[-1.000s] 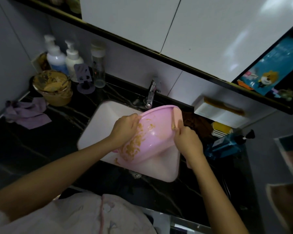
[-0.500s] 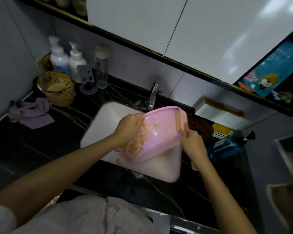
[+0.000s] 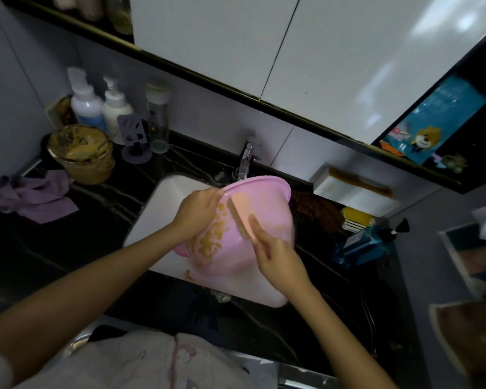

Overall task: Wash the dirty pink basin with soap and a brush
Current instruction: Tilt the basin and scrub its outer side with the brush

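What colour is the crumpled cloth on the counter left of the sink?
The cloth is light purple, clearest in the head view.

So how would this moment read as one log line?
left hand: grips pink basin rim | right hand: holds brush inside basin | basin: tilted over sink, brown residue inside

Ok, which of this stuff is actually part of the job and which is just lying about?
In the job: pink basin, brush, left hand, right hand, sink, tap, pump bottles (possibly soap).
Lying about: purple cloth, glass bowl of brown paste, clear bottle, blue bottle on its side.
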`<state>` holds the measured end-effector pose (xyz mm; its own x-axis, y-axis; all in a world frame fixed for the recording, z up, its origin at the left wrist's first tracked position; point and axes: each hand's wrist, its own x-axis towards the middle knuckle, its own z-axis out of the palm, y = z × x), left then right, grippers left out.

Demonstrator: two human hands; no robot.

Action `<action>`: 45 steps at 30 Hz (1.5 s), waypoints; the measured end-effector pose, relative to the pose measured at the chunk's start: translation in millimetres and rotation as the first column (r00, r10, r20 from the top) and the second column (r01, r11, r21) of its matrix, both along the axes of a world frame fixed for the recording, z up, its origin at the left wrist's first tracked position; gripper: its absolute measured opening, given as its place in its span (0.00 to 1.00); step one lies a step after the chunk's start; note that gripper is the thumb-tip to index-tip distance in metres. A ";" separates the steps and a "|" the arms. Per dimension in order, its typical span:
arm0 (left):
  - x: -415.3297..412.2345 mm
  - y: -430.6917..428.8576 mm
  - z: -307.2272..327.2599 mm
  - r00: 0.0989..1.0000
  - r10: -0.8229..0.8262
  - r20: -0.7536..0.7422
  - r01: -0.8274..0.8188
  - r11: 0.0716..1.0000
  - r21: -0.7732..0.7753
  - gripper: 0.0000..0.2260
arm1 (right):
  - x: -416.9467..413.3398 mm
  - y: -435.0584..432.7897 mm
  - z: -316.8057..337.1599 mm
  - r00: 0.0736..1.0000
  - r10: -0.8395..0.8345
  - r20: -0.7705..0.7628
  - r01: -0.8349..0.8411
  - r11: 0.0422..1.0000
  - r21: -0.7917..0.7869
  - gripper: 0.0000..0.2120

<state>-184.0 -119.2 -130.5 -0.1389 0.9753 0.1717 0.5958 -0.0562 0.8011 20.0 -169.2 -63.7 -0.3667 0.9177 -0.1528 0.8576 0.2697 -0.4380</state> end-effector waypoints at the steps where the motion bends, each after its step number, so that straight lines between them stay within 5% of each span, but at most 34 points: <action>1: -2.6 0.2 -1.2 1.000 -0.006 0.015 0.006 1.000 -0.001 0.14 | 6.1 2.7 -3.1 0.999 0.021 0.029 -0.021 1.000 0.015 0.25; 6: 4.4 -1.5 0.2 1.000 -0.019 -0.007 0.019 1.000 0.001 0.15 | 25.6 39.9 -3.0 0.918 -0.394 -0.048 0.396 0.917 0.053 0.23; 11: -6.3 -0.5 0.7 1.000 0.002 0.025 -0.002 1.000 -0.006 0.17 | 12.5 -2.2 -12.4 0.997 0.017 0.069 -0.026 0.990 0.137 0.25; 15: 2.9 -0.4 3.0 1.000 -0.021 -0.009 0.021 0.999 -0.032 0.18 | 40.8 30.9 -12.2 0.958 -0.286 0.018 0.279 0.947 0.158 0.24; 17: 8.1 1.6 2.5 0.999 -0.016 -0.039 0.015 0.999 -0.028 0.17 | 24.8 30.1 -12.4 0.953 -0.302 -0.031 0.303 0.939 0.163 0.25; 20: 6.8 4.8 3.9 0.999 -0.010 -0.034 0.009 1.000 -0.022 0.22 | 5.5 -7.9 -33.9 0.997 0.060 0.058 -0.074 0.954 0.292 0.25; 22: 4.1 7.4 3.0 0.999 -0.034 -0.017 0.033 0.999 -0.035 0.23 | 23.5 -13.7 -41.1 0.978 0.132 0.164 -0.185 0.909 0.374 0.26; 24: 7.1 6.9 4.5 0.999 -0.045 -0.016 0.045 0.998 -0.033 0.20 | 44.4 5.1 -36.2 0.984 -0.063 0.165 -0.013 0.907 0.421 0.26; 27: 12.9 6.2 7.0 0.999 -0.045 -0.018 0.044 0.998 -0.038 0.21 | 36.6 21.3 -33.2 0.956 -0.293 0.006 0.279 0.917 0.286 0.26; 31: 4.0 6.6 8.2 1.000 -0.027 0.010 0.027 0.998 -0.056 0.24 | 21.7 -28.3 -57.9 0.999 -0.033 -0.026 0.040 0.942 0.333 0.28; 33: 1.1 6.0 6.7 0.999 -0.040 0.023 0.041 0.998 -0.050 0.23 | 46.8 -30.0 -64.7 0.998 -0.052 0.029 0.038 0.930 0.366 0.27; 35: 3.7 3.8 6.6 0.999 -0.035 0.026 0.036 0.999 -0.037 0.23 | 63.7 -11.1 -68.3 0.941 -0.308 -0.140 0.334 0.914 0.229 0.23; 37: 8.4 4.3 6.4 0.999 -0.036 0.026 0.037 0.999 -0.025 0.25 | 58.6 9.2 -74.6 0.720 -0.583 -0.377 0.586 0.802 -0.120 0.22; 39: 11.0 4.7 5.4 1.000 -0.022 0.000 0.022 1.000 -0.009 0.25 | 24.4 2.0 -76.3 0.563 -0.634 -0.530 0.639 0.740 -0.207 0.21; 45: 8.6 3.7 5.5 1.000 0.019 0.024 -0.018 1.000 -0.009 0.18 | -16.3 -13.6 -72.0 0.566 -0.628 -0.534 0.665 0.731 -0.155 0.22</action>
<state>-175.4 -115.6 -125.0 -0.1610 0.9739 0.1600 0.5776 -0.0385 0.8154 3.8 -182.8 -135.7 0.3279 0.9419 -0.0730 0.4511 -0.2240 -0.8639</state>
